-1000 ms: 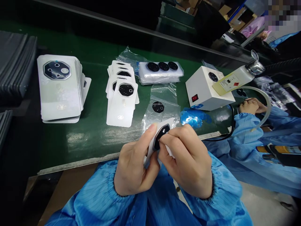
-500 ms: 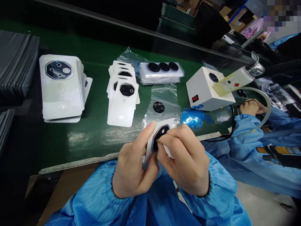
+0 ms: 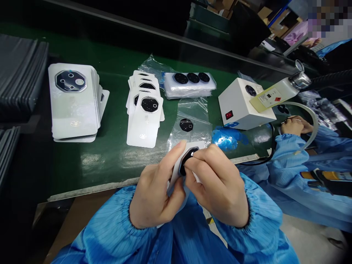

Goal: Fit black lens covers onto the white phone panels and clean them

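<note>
My left hand (image 3: 155, 192) grips a white phone back cover (image 3: 178, 170) by its edge, thumb and forefinger closed round it, just in front of the table edge. The cover's black octagonal camera plate (image 3: 187, 158) faces up between my hands. My right hand (image 3: 217, 187) is closed with its fingertips pinched against that plate; whether they hold anything small is hidden. Both arms wear blue sleeves.
On the green belt (image 3: 110, 154) lie a stack of white covers (image 3: 74, 104) at left, a fanned pile of covers (image 3: 144, 110), bagged black camera plates (image 3: 189, 84), a clear bag (image 3: 189, 126), blue film scraps (image 3: 227, 137) and a white box with a red switch (image 3: 242, 106). A co-worker's hand (image 3: 294, 124) is at right.
My right fingertips have slid a little along the camera plate and the cover has tilted slightly. Nothing else on the belt has moved.
</note>
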### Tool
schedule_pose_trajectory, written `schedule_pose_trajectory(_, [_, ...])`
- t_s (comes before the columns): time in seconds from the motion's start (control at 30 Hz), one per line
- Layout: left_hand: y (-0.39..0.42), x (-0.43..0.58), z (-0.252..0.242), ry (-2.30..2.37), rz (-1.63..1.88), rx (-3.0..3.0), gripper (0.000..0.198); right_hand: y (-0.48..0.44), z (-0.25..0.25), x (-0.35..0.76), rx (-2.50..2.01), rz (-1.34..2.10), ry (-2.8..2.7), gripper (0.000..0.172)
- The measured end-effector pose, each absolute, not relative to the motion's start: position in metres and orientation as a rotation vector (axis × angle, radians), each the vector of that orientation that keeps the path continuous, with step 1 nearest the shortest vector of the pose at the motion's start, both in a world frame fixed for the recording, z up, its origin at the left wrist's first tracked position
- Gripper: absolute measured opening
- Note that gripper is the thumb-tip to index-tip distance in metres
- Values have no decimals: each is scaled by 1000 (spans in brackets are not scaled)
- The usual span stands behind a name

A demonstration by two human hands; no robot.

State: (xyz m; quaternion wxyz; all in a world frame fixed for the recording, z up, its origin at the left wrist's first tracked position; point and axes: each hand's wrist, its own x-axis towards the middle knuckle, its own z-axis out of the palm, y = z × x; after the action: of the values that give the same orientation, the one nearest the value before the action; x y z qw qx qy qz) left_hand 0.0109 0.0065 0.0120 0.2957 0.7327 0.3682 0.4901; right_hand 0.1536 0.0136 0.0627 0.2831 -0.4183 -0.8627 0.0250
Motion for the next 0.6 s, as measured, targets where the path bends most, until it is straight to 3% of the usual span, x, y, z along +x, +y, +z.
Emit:
schedule_pose_trajectory(0.4, [9, 15, 9, 991, 1286, 2023, 69, 15, 64, 154, -1183, -2, -2411, 28])
schedule_pose_trajectory(0.6, [1, 14, 10, 902, 1330, 1766, 73, 10, 70, 163, -1162, -12, -2221, 11])
